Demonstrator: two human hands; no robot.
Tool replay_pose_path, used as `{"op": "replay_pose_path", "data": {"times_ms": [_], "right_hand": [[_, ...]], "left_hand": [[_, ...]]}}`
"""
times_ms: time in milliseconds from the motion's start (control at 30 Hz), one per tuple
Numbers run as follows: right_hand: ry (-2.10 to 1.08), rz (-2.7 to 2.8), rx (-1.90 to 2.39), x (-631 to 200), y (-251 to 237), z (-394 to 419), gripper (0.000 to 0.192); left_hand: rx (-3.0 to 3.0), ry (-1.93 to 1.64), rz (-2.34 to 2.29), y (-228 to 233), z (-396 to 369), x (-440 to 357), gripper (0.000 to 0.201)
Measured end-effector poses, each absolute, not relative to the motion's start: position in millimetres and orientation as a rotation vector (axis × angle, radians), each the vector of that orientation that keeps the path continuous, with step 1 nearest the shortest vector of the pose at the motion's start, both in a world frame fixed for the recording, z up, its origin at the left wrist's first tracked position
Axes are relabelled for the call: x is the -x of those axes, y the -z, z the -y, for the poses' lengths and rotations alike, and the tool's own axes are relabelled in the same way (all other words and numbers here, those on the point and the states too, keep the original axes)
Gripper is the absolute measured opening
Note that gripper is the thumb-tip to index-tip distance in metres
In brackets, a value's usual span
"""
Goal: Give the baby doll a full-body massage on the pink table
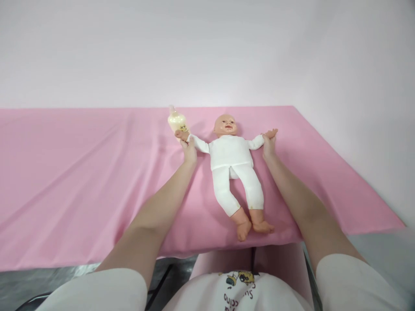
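A baby doll (231, 152) in a white top and white trousers lies on its back, its head away from me and its bare feet toward me. Both of its arms are spread out sideways. My left hand (189, 150) is closed around the doll's arm on the left, at the wrist. On the other side, my right hand (269, 147) grips the opposite arm near the wrist. Just beyond my left hand lies a baby bottle (177, 120) with pale yellowish contents and a small printed face, partly covered by the doll's hand.
A pink cloth (81, 172) with soft folds covers the table. Its near edge runs just past the doll's feet, and its right edge slants toward me. Behind the table stands a plain white wall (194, 52).
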State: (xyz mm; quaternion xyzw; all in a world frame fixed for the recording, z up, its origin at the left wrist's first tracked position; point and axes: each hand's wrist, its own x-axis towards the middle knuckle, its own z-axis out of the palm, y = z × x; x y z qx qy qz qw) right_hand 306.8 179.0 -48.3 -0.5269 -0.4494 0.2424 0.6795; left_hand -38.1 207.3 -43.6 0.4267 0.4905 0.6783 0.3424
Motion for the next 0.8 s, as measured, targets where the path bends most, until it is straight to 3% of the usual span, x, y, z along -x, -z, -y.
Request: {"op": "replay_pose_path", "data": {"times_ms": [167, 333, 500, 800], "right_hand": [[-0.555, 1.320, 1.062, -290, 26, -164, 0.087], [-0.504, 1.742, 1.035, -266, 13, -143, 0.066], [-0.360, 1.872, 1.083, -261, 14, -140, 0.065], [-0.456, 1.811, 1.077, -259, 14, -139, 0.059]], "left_hand": [[-1.476, -1.545, -1.085, 35, -192, 29, 0.054], [-1.917, -1.232, -0.917, 26, -177, 23, 0.063], [-1.990, -1.215, -0.920, 25, -176, 23, 0.059], [-1.983, -1.269, -0.910, 27, -175, 22, 0.058]]}}
